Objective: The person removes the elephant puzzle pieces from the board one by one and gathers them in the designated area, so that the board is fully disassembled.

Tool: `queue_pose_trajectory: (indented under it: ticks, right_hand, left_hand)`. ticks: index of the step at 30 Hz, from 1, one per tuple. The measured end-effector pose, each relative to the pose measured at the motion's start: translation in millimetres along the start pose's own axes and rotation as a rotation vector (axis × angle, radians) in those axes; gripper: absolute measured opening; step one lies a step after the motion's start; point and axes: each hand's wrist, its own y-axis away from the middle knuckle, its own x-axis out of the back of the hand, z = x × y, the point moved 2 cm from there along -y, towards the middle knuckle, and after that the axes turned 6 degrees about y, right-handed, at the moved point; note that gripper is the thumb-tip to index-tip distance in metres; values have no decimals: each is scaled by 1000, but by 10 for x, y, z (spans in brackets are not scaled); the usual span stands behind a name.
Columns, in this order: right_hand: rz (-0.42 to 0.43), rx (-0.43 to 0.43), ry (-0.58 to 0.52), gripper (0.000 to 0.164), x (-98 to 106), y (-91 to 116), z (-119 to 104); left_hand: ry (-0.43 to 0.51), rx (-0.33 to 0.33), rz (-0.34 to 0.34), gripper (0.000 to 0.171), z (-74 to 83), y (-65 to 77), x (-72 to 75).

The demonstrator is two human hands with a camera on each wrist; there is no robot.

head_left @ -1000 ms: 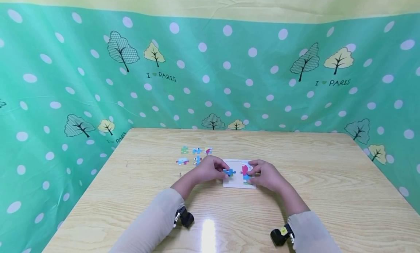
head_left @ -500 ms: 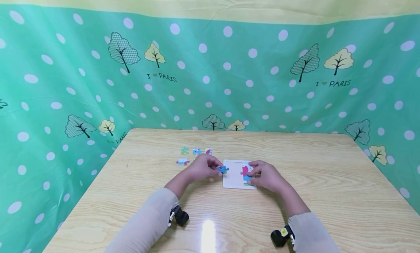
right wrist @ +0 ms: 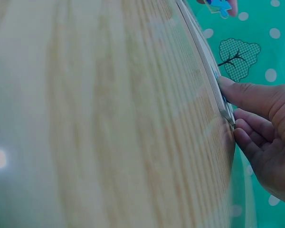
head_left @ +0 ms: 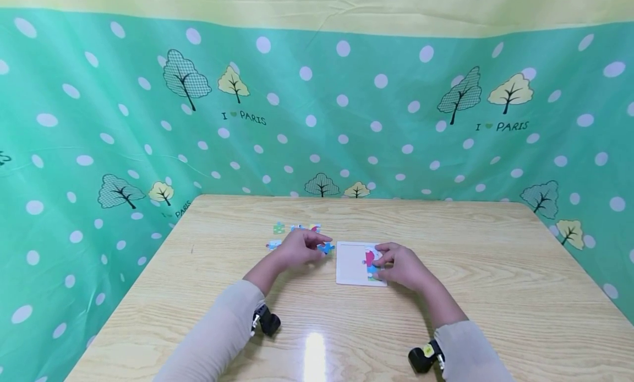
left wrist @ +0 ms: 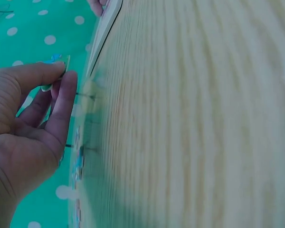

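In the head view my left hand pinches a blue jigsaw puzzle piece between thumb and fingertips, just off the board's upper left corner. The left wrist view shows this piece edge-on, held above the table. A white puzzle board lies flat in front of me. Joined pieces with red, blue and green print fill part of its right side. My right hand grips the board's right edge, partly covering those pieces. In the right wrist view its thumb presses on top, with fingers at the edge.
Loose puzzle pieces lie left of the board, among them a green one, a red and yellow one and a pale blue one. My left hand hides others. A dotted green curtain hangs behind the wooden table.
My left hand has carried the blue piece from over the board leftward and away from me, past its left edge, turning it. My right hand and the board have stayed put.
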Motion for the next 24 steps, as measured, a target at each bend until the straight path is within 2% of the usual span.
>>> queue_pose_trajectory:
  ticks: [8, 17, 24]
  right_hand:
    - [1, -5, 1, 12, -4, -4, 18]
    - [3, 4, -11, 11, -3, 0, 27]
    - [0, -1, -20, 10, -7, 3, 33]
  left_hand:
    - [31, 39, 49, 29, -34, -37, 93]
    - [-37, 29, 82, 31, -74, -126, 152]
    - [-98, 23, 103, 25, -78, -172, 157]
